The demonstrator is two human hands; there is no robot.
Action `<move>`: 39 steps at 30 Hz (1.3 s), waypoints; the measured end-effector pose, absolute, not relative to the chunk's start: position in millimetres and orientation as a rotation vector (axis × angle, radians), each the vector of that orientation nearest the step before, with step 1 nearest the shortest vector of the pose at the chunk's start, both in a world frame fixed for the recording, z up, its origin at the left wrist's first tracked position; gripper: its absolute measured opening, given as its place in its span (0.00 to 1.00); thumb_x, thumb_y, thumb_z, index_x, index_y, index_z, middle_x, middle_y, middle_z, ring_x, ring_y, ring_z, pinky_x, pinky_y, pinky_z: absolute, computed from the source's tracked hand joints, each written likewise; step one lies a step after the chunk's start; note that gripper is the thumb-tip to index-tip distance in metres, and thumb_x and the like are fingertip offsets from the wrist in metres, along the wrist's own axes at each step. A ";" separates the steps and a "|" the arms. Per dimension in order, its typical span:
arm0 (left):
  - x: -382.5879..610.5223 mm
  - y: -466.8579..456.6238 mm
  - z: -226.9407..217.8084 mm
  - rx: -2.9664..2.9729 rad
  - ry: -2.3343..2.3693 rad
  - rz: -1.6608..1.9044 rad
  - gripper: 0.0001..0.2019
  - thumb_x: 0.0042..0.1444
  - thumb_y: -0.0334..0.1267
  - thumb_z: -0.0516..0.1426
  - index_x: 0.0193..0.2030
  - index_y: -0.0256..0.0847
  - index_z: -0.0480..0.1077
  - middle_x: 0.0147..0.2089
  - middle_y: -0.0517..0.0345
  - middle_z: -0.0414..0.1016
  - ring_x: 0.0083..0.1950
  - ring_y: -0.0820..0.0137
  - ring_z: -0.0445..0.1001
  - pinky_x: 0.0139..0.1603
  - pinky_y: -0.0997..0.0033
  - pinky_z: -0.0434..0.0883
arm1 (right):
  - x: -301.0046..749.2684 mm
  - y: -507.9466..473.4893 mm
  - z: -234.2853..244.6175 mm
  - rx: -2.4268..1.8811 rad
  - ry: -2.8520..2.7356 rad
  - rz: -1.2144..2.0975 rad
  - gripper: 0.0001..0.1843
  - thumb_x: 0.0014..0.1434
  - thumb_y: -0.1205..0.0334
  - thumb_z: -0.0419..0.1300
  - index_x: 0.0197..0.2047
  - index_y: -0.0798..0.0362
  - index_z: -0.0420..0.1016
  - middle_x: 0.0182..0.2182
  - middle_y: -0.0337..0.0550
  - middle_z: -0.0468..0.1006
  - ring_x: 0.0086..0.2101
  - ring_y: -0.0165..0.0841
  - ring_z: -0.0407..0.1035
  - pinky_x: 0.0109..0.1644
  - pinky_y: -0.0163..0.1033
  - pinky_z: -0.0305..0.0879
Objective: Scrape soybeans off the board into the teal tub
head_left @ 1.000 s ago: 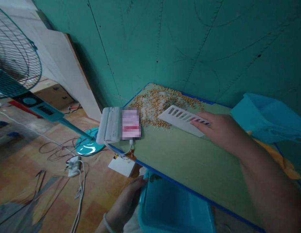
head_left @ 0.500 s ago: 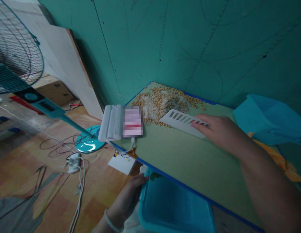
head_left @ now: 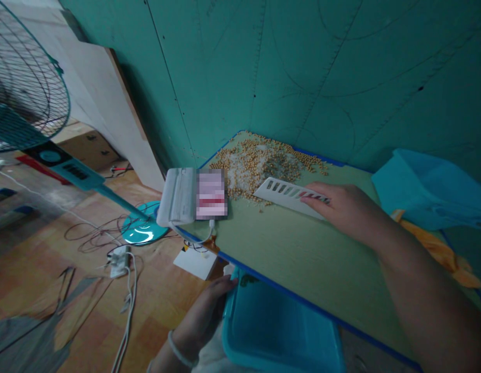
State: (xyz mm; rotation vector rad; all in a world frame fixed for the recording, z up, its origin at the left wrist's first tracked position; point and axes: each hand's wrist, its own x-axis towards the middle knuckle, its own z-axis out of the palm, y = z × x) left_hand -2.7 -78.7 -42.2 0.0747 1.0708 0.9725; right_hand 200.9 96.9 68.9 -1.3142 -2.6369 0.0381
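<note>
My right hand [head_left: 343, 209] grips a white slotted plastic scraper [head_left: 285, 194] by its near end, its blade resting on the green table [head_left: 302, 259] beside a pile of yellow beans mixed with white grains [head_left: 259, 160] in the far corner. My left hand [head_left: 207, 316] is closed on the left rim of a blue plastic bin [head_left: 275, 331] held below the table's blue front edge.
A phone [head_left: 211, 194] on a white power bank [head_left: 180, 197] lies at the table's left corner, cable hanging down. Blue cloth [head_left: 430, 189] and orange cloth [head_left: 438, 251] lie at the right. A teal fan [head_left: 26, 103], cords and a power strip [head_left: 118, 261] occupy the floor at left.
The scraper in my right hand has tipped slightly and edged toward the bean pile. My left hand shifted a little on the bin's rim.
</note>
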 end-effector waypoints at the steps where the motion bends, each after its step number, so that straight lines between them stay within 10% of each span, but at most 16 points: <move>1: -2.5 -78.5 -41.4 0.072 1.054 0.974 0.11 0.45 0.36 0.58 0.36 0.37 0.74 0.33 0.51 0.80 0.41 0.57 0.74 0.42 0.62 0.68 | 201.0 97.0 68.8 -1.317 -2.636 0.036 0.13 0.56 0.57 0.50 0.41 0.50 0.71 0.32 0.43 0.78 0.31 0.35 0.71 0.29 0.34 0.61; 39: -17.0 -70.7 -72.1 0.127 1.055 1.026 0.09 0.42 0.33 0.58 0.31 0.31 0.75 0.29 0.50 0.80 0.43 0.55 0.73 0.49 0.56 0.64 | 202.2 86.7 78.2 -1.191 -2.618 0.100 0.12 0.56 0.59 0.51 0.41 0.51 0.71 0.33 0.41 0.78 0.31 0.33 0.71 0.30 0.33 0.61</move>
